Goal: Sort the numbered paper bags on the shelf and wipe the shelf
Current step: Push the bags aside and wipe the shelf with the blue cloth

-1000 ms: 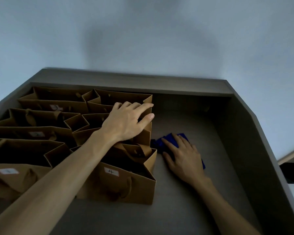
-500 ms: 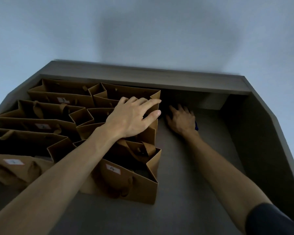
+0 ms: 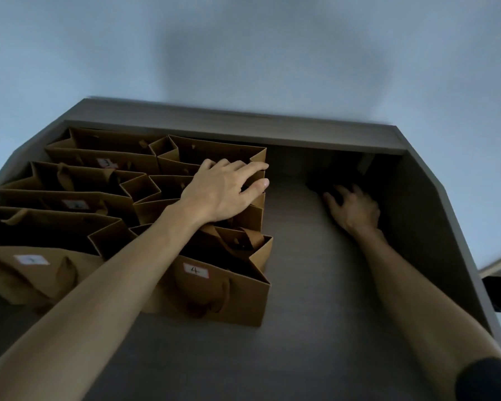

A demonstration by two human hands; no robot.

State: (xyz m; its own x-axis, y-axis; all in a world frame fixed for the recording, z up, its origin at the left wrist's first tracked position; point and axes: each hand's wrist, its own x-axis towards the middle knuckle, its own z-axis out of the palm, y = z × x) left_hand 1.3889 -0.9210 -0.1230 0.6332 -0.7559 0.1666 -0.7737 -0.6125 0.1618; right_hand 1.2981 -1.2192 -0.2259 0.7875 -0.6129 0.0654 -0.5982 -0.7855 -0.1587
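Brown paper bags are sitting open-topped in two rows on the left half of the grey shelf, packed touching each other w/ handles flopping inside or down the fronts. Front right bag is showing a white label w/ a handwritten 4. Back left one is wearing a 3, other labels too blurry to read. Right half of the shelf is lying dark toward the back corner.

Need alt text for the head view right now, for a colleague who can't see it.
A person's right hand presses flat in the dark back right corner of a grey wooden shelf. Their left hand rests on open brown paper bags grouped at left, the near one labelled 4.
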